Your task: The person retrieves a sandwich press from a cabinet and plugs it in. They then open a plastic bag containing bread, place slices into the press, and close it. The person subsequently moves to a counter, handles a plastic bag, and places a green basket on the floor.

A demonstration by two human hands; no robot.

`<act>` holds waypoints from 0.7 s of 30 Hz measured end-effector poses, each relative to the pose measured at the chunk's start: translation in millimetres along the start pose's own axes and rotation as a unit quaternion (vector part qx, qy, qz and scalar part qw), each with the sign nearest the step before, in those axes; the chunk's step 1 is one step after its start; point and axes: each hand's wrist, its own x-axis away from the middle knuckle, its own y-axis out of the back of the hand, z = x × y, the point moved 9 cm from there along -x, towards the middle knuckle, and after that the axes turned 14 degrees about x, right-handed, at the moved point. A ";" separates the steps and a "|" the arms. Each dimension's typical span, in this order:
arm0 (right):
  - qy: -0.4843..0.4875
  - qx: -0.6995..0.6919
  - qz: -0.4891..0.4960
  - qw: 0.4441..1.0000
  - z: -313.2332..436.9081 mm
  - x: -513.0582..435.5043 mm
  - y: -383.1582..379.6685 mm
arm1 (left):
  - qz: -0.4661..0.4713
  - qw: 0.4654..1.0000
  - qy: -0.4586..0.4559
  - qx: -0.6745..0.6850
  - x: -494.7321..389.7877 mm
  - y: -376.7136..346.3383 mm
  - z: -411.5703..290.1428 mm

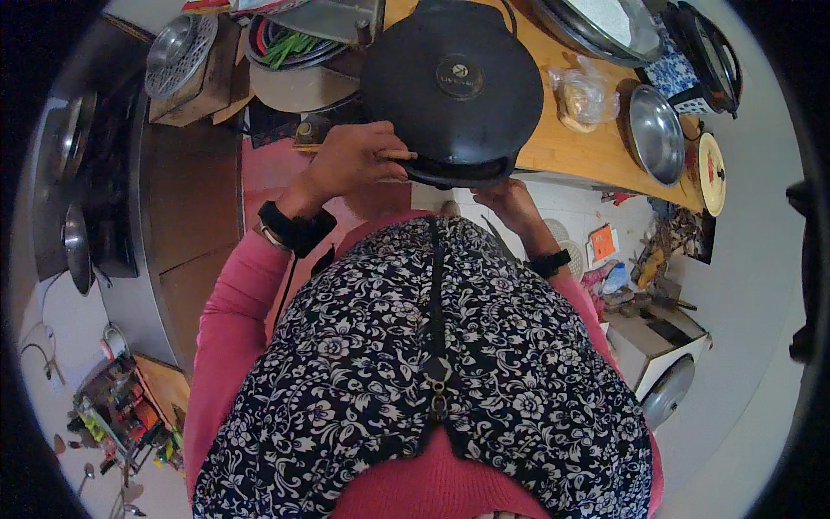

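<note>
A round black electric griddle with its lid down stands at the front edge of the wooden table. My left hand is at its front left rim, fingers curled round a thin wooden stick, perhaps chopsticks, whose end points towards the griddle's handle. Below the front right of the griddle is my right hand, its fingertips close to the table edge; whether they touch or hold anything cannot be told. To the right of the griddle lies a clear plastic bag with something yellowish in it.
A steel bowl and a cream enamel lid or plate are at the table's right end. A large metal basin holds white powder. Green vegetables lie in a bowl at back left, near a cardboard box. A cooktop stands far left.
</note>
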 end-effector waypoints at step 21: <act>0.033 0.375 -0.073 0.923 21.7 9.7 46.7 | 0.007 0.999 -0.010 -0.040 -25.6 -20.1 -22.2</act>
